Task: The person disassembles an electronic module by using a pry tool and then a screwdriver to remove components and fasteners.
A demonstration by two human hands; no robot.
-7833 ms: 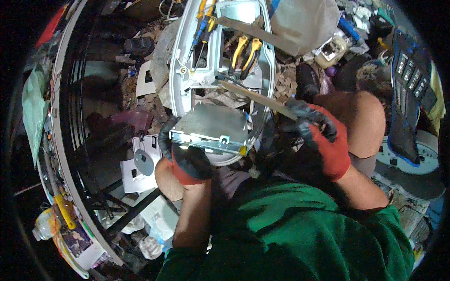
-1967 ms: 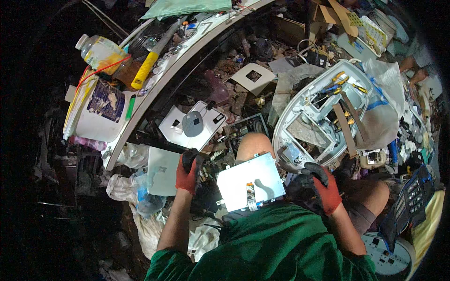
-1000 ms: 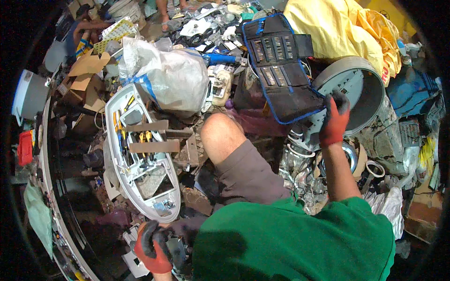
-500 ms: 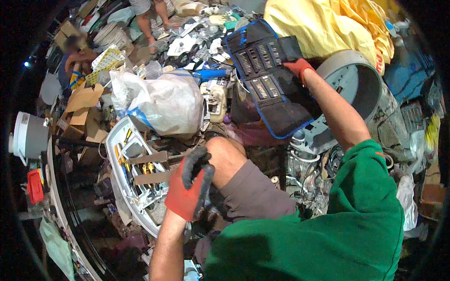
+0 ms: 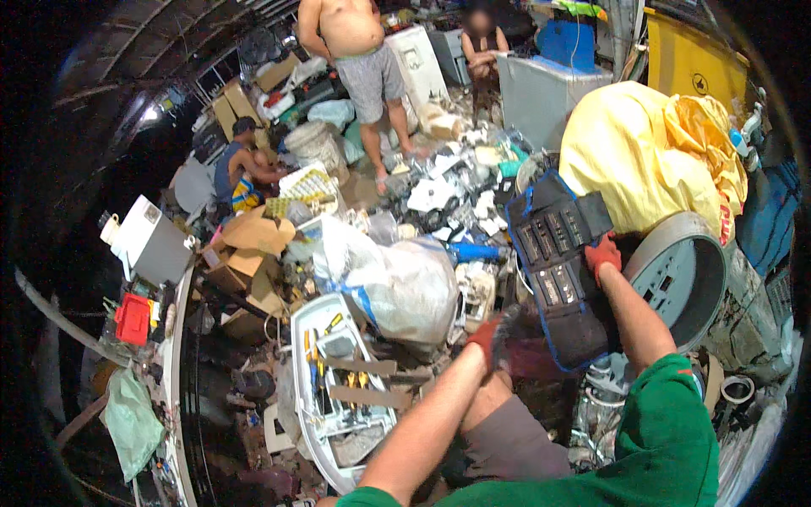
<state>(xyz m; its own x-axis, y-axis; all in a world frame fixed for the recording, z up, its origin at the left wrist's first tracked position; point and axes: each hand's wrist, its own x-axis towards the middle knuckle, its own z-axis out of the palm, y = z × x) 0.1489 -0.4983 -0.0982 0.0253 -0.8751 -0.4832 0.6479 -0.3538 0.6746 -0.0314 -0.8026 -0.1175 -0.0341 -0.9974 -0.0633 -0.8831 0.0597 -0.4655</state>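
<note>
Head view: black, blue-trimmed bit roll (image 5: pixel 559 275) spreads unfolded, metallic bits in rows, right hand (image 5: pixel 602 253) at its edge, left hand (image 5: pixel 497 334) blurred nearby; neither grip can be told.

Bright middle, dark rim, glaring light (image 5: pixel 151 113)

A bulging yellow sack (image 5: pixel 638 160) stood just beside a round grey casing (image 5: pixel 669 272). A white sack (image 5: pixel 410 287) lay near a blue tube (image 5: pixel 473 253), with torn cardboard (image 5: pixel 253 237) to its left. Farther back, a person in grey shorts (image 5: pixel 369 76) stood near a pale bucket (image 5: pixel 311 150). At far left were a red tray (image 5: pixel 133 318) and a crumpled green plastic bag (image 5: pixel 133 422).
</note>
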